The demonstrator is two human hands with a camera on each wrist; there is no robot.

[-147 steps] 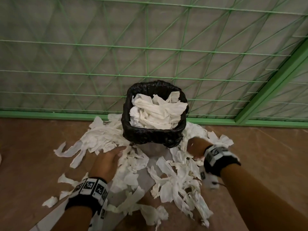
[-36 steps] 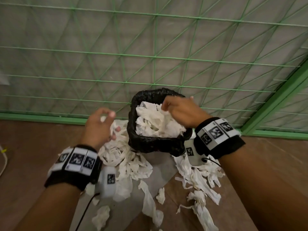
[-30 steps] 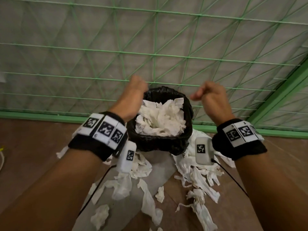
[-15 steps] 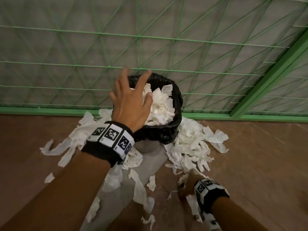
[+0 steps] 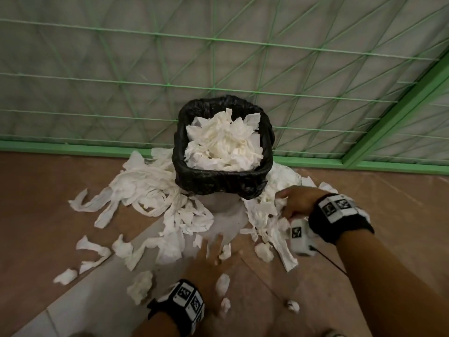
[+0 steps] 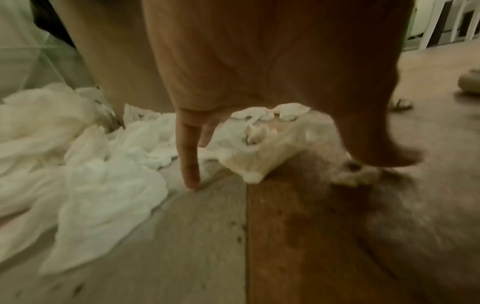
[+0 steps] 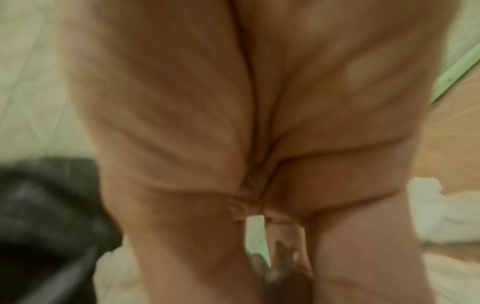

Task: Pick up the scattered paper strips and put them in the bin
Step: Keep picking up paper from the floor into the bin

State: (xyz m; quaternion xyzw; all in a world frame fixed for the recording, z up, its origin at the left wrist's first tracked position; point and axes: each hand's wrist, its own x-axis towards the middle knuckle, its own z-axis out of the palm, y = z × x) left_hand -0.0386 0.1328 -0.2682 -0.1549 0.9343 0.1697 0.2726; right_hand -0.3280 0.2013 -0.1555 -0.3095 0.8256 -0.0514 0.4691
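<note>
The bin (image 5: 218, 177), lined with a black bag, stands against the fence and is heaped with white paper (image 5: 223, 142). Paper strips lie in a big pile (image 5: 145, 188) to its left and a smaller pile (image 5: 263, 215) to its right. Loose scraps (image 5: 223, 282) dot the floor in front. My left hand (image 5: 209, 254) hangs low over those scraps, blurred, holding nothing. In the left wrist view its index finger (image 6: 188, 156) points straight down and touches the floor. My right hand (image 5: 289, 203) sits on the right pile, fingers curled into the strips. The right wrist view is blurred, with the bin (image 7: 39, 205) at left.
A green wire-mesh fence (image 5: 218, 57) with a green base rail (image 5: 73, 147) rises right behind the bin. The floor is brown (image 5: 376, 227), crossed by a grey band (image 5: 109, 295) that runs up to the bin. A thin black cable (image 5: 332, 262) trails from my right wrist camera.
My left hand has come down from over the bin to the floor scraps in front. My right hand has moved from the front floor up to the pile beside the bin.
</note>
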